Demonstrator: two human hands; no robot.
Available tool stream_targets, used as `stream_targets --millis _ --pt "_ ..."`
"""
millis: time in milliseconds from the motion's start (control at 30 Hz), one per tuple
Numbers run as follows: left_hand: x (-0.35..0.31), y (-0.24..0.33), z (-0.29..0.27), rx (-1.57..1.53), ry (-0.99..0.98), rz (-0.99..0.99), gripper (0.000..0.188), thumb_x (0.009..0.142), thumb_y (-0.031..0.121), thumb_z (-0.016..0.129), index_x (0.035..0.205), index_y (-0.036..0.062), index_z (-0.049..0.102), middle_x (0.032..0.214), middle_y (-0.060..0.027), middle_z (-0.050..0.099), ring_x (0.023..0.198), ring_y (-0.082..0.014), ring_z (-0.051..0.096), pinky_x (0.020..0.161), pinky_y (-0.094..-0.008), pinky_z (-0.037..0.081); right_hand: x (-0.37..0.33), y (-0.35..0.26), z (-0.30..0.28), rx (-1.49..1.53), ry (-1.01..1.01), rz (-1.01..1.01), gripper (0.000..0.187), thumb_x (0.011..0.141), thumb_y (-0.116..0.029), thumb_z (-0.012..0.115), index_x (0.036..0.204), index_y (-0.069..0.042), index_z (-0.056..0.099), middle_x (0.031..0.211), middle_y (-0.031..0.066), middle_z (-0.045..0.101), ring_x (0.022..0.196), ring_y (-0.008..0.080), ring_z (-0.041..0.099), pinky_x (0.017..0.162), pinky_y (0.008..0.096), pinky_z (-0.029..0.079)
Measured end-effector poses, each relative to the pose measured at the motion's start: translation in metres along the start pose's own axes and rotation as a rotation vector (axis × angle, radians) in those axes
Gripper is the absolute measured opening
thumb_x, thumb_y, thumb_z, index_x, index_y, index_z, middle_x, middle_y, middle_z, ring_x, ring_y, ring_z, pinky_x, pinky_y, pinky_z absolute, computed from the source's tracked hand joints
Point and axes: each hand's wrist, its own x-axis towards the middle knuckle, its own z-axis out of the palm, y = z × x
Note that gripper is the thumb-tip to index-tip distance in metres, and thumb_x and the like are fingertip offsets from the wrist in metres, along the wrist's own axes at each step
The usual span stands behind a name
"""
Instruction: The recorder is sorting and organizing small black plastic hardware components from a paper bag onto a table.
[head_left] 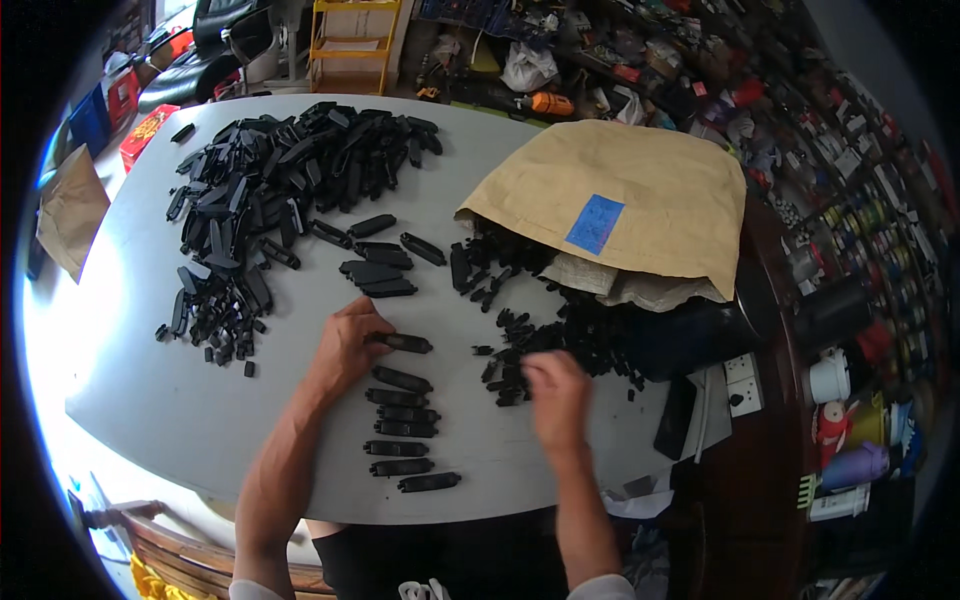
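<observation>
My left hand (pixel 352 338) has its fingers closed on the end of a long black plastic casing (pixel 405 343), at the top of a column of similar black casings (pixel 402 413) laid crosswise on the table. Over the near edge of a heap of small black plastic parts (pixel 565 335), my right hand (pixel 558 395) holds its fingertips pinched together. It is slightly blurred, and whatever lies between those fingertips is hidden. Beyond my left hand, several more casings (pixel 375 275) lie loosely together.
A large pile of black casings (pixel 300 160) covers the table's (pixel 130 370) far left, with small black pieces (pixel 225 320) beside it. An open brown paper sack (pixel 660 190) lies at the right. Near the right edge are a dark phone-like slab (pixel 676 417) and a white socket strip (pixel 741 383).
</observation>
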Motion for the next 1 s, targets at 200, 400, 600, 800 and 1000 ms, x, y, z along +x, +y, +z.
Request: stream_targets --millis 200,400,600,800,1000 --pt "0.002 -0.01 0.006 0.019 -0.045 0.049 0.029 0.058 -0.008 0.071 0.085 -0.001 0.067 0.08 -0.0087 0.055 0.073 -0.0229 0.059 0.063 -0.0312 0.047 -0.017 0.035 -0.051 -0.481 -0.11 0.194 0.023 0.075 0.006 0.065 0.097 0.001 0.059 0.078 0.0135 0.06 0.07 0.0274 0.06 0.063 0.0336 0.047" --pt "0.001 -0.01 0.008 -0.017 -0.047 0.064 0.031 0.057 -0.007 0.072 0.087 -0.0007 0.066 0.081 -0.0085 0.055 0.073 -0.0233 0.058 0.064 -0.0309 0.047 0.007 0.052 -0.029 -0.273 -0.124 0.154 0.023 0.076 0.005 0.065 0.097 0.002 0.056 0.077 0.0146 0.057 0.066 0.0262 0.057 0.062 0.0336 0.046" --pt "0.0 -0.011 0.006 -0.026 -0.048 0.03 0.03 0.058 -0.006 0.074 0.086 0.0003 0.066 0.082 -0.0109 0.054 0.075 -0.0284 0.057 0.067 -0.0356 0.047 0.015 0.065 -0.053 -0.107 -0.344 0.191 0.021 0.078 0.006 0.062 0.098 0.001 0.059 0.078 0.0137 0.057 0.067 0.0234 0.058 0.061 0.0316 0.046" --pt "0.002 -0.002 0.003 -0.029 -0.062 0.016 0.03 0.058 -0.006 0.073 0.086 0.0002 0.065 0.082 -0.0106 0.054 0.075 -0.0277 0.057 0.065 -0.0354 0.046 0.012 0.108 -0.077 -0.447 -0.062 0.052 0.032 0.091 -0.004 0.049 0.123 -0.003 0.05 0.121 0.0165 0.048 0.108 0.0342 0.048 0.091 0.0392 0.04" --pt "0.0 -0.008 0.006 -0.022 -0.058 0.039 0.03 0.058 -0.007 0.073 0.086 0.0001 0.065 0.08 -0.0101 0.054 0.073 -0.0268 0.057 0.064 -0.0344 0.045 -0.014 0.109 -0.052 -0.414 -0.081 0.126 0.042 0.091 -0.003 0.047 0.133 -0.005 0.042 0.131 0.0163 0.043 0.117 0.036 0.04 0.099 0.0461 0.033"
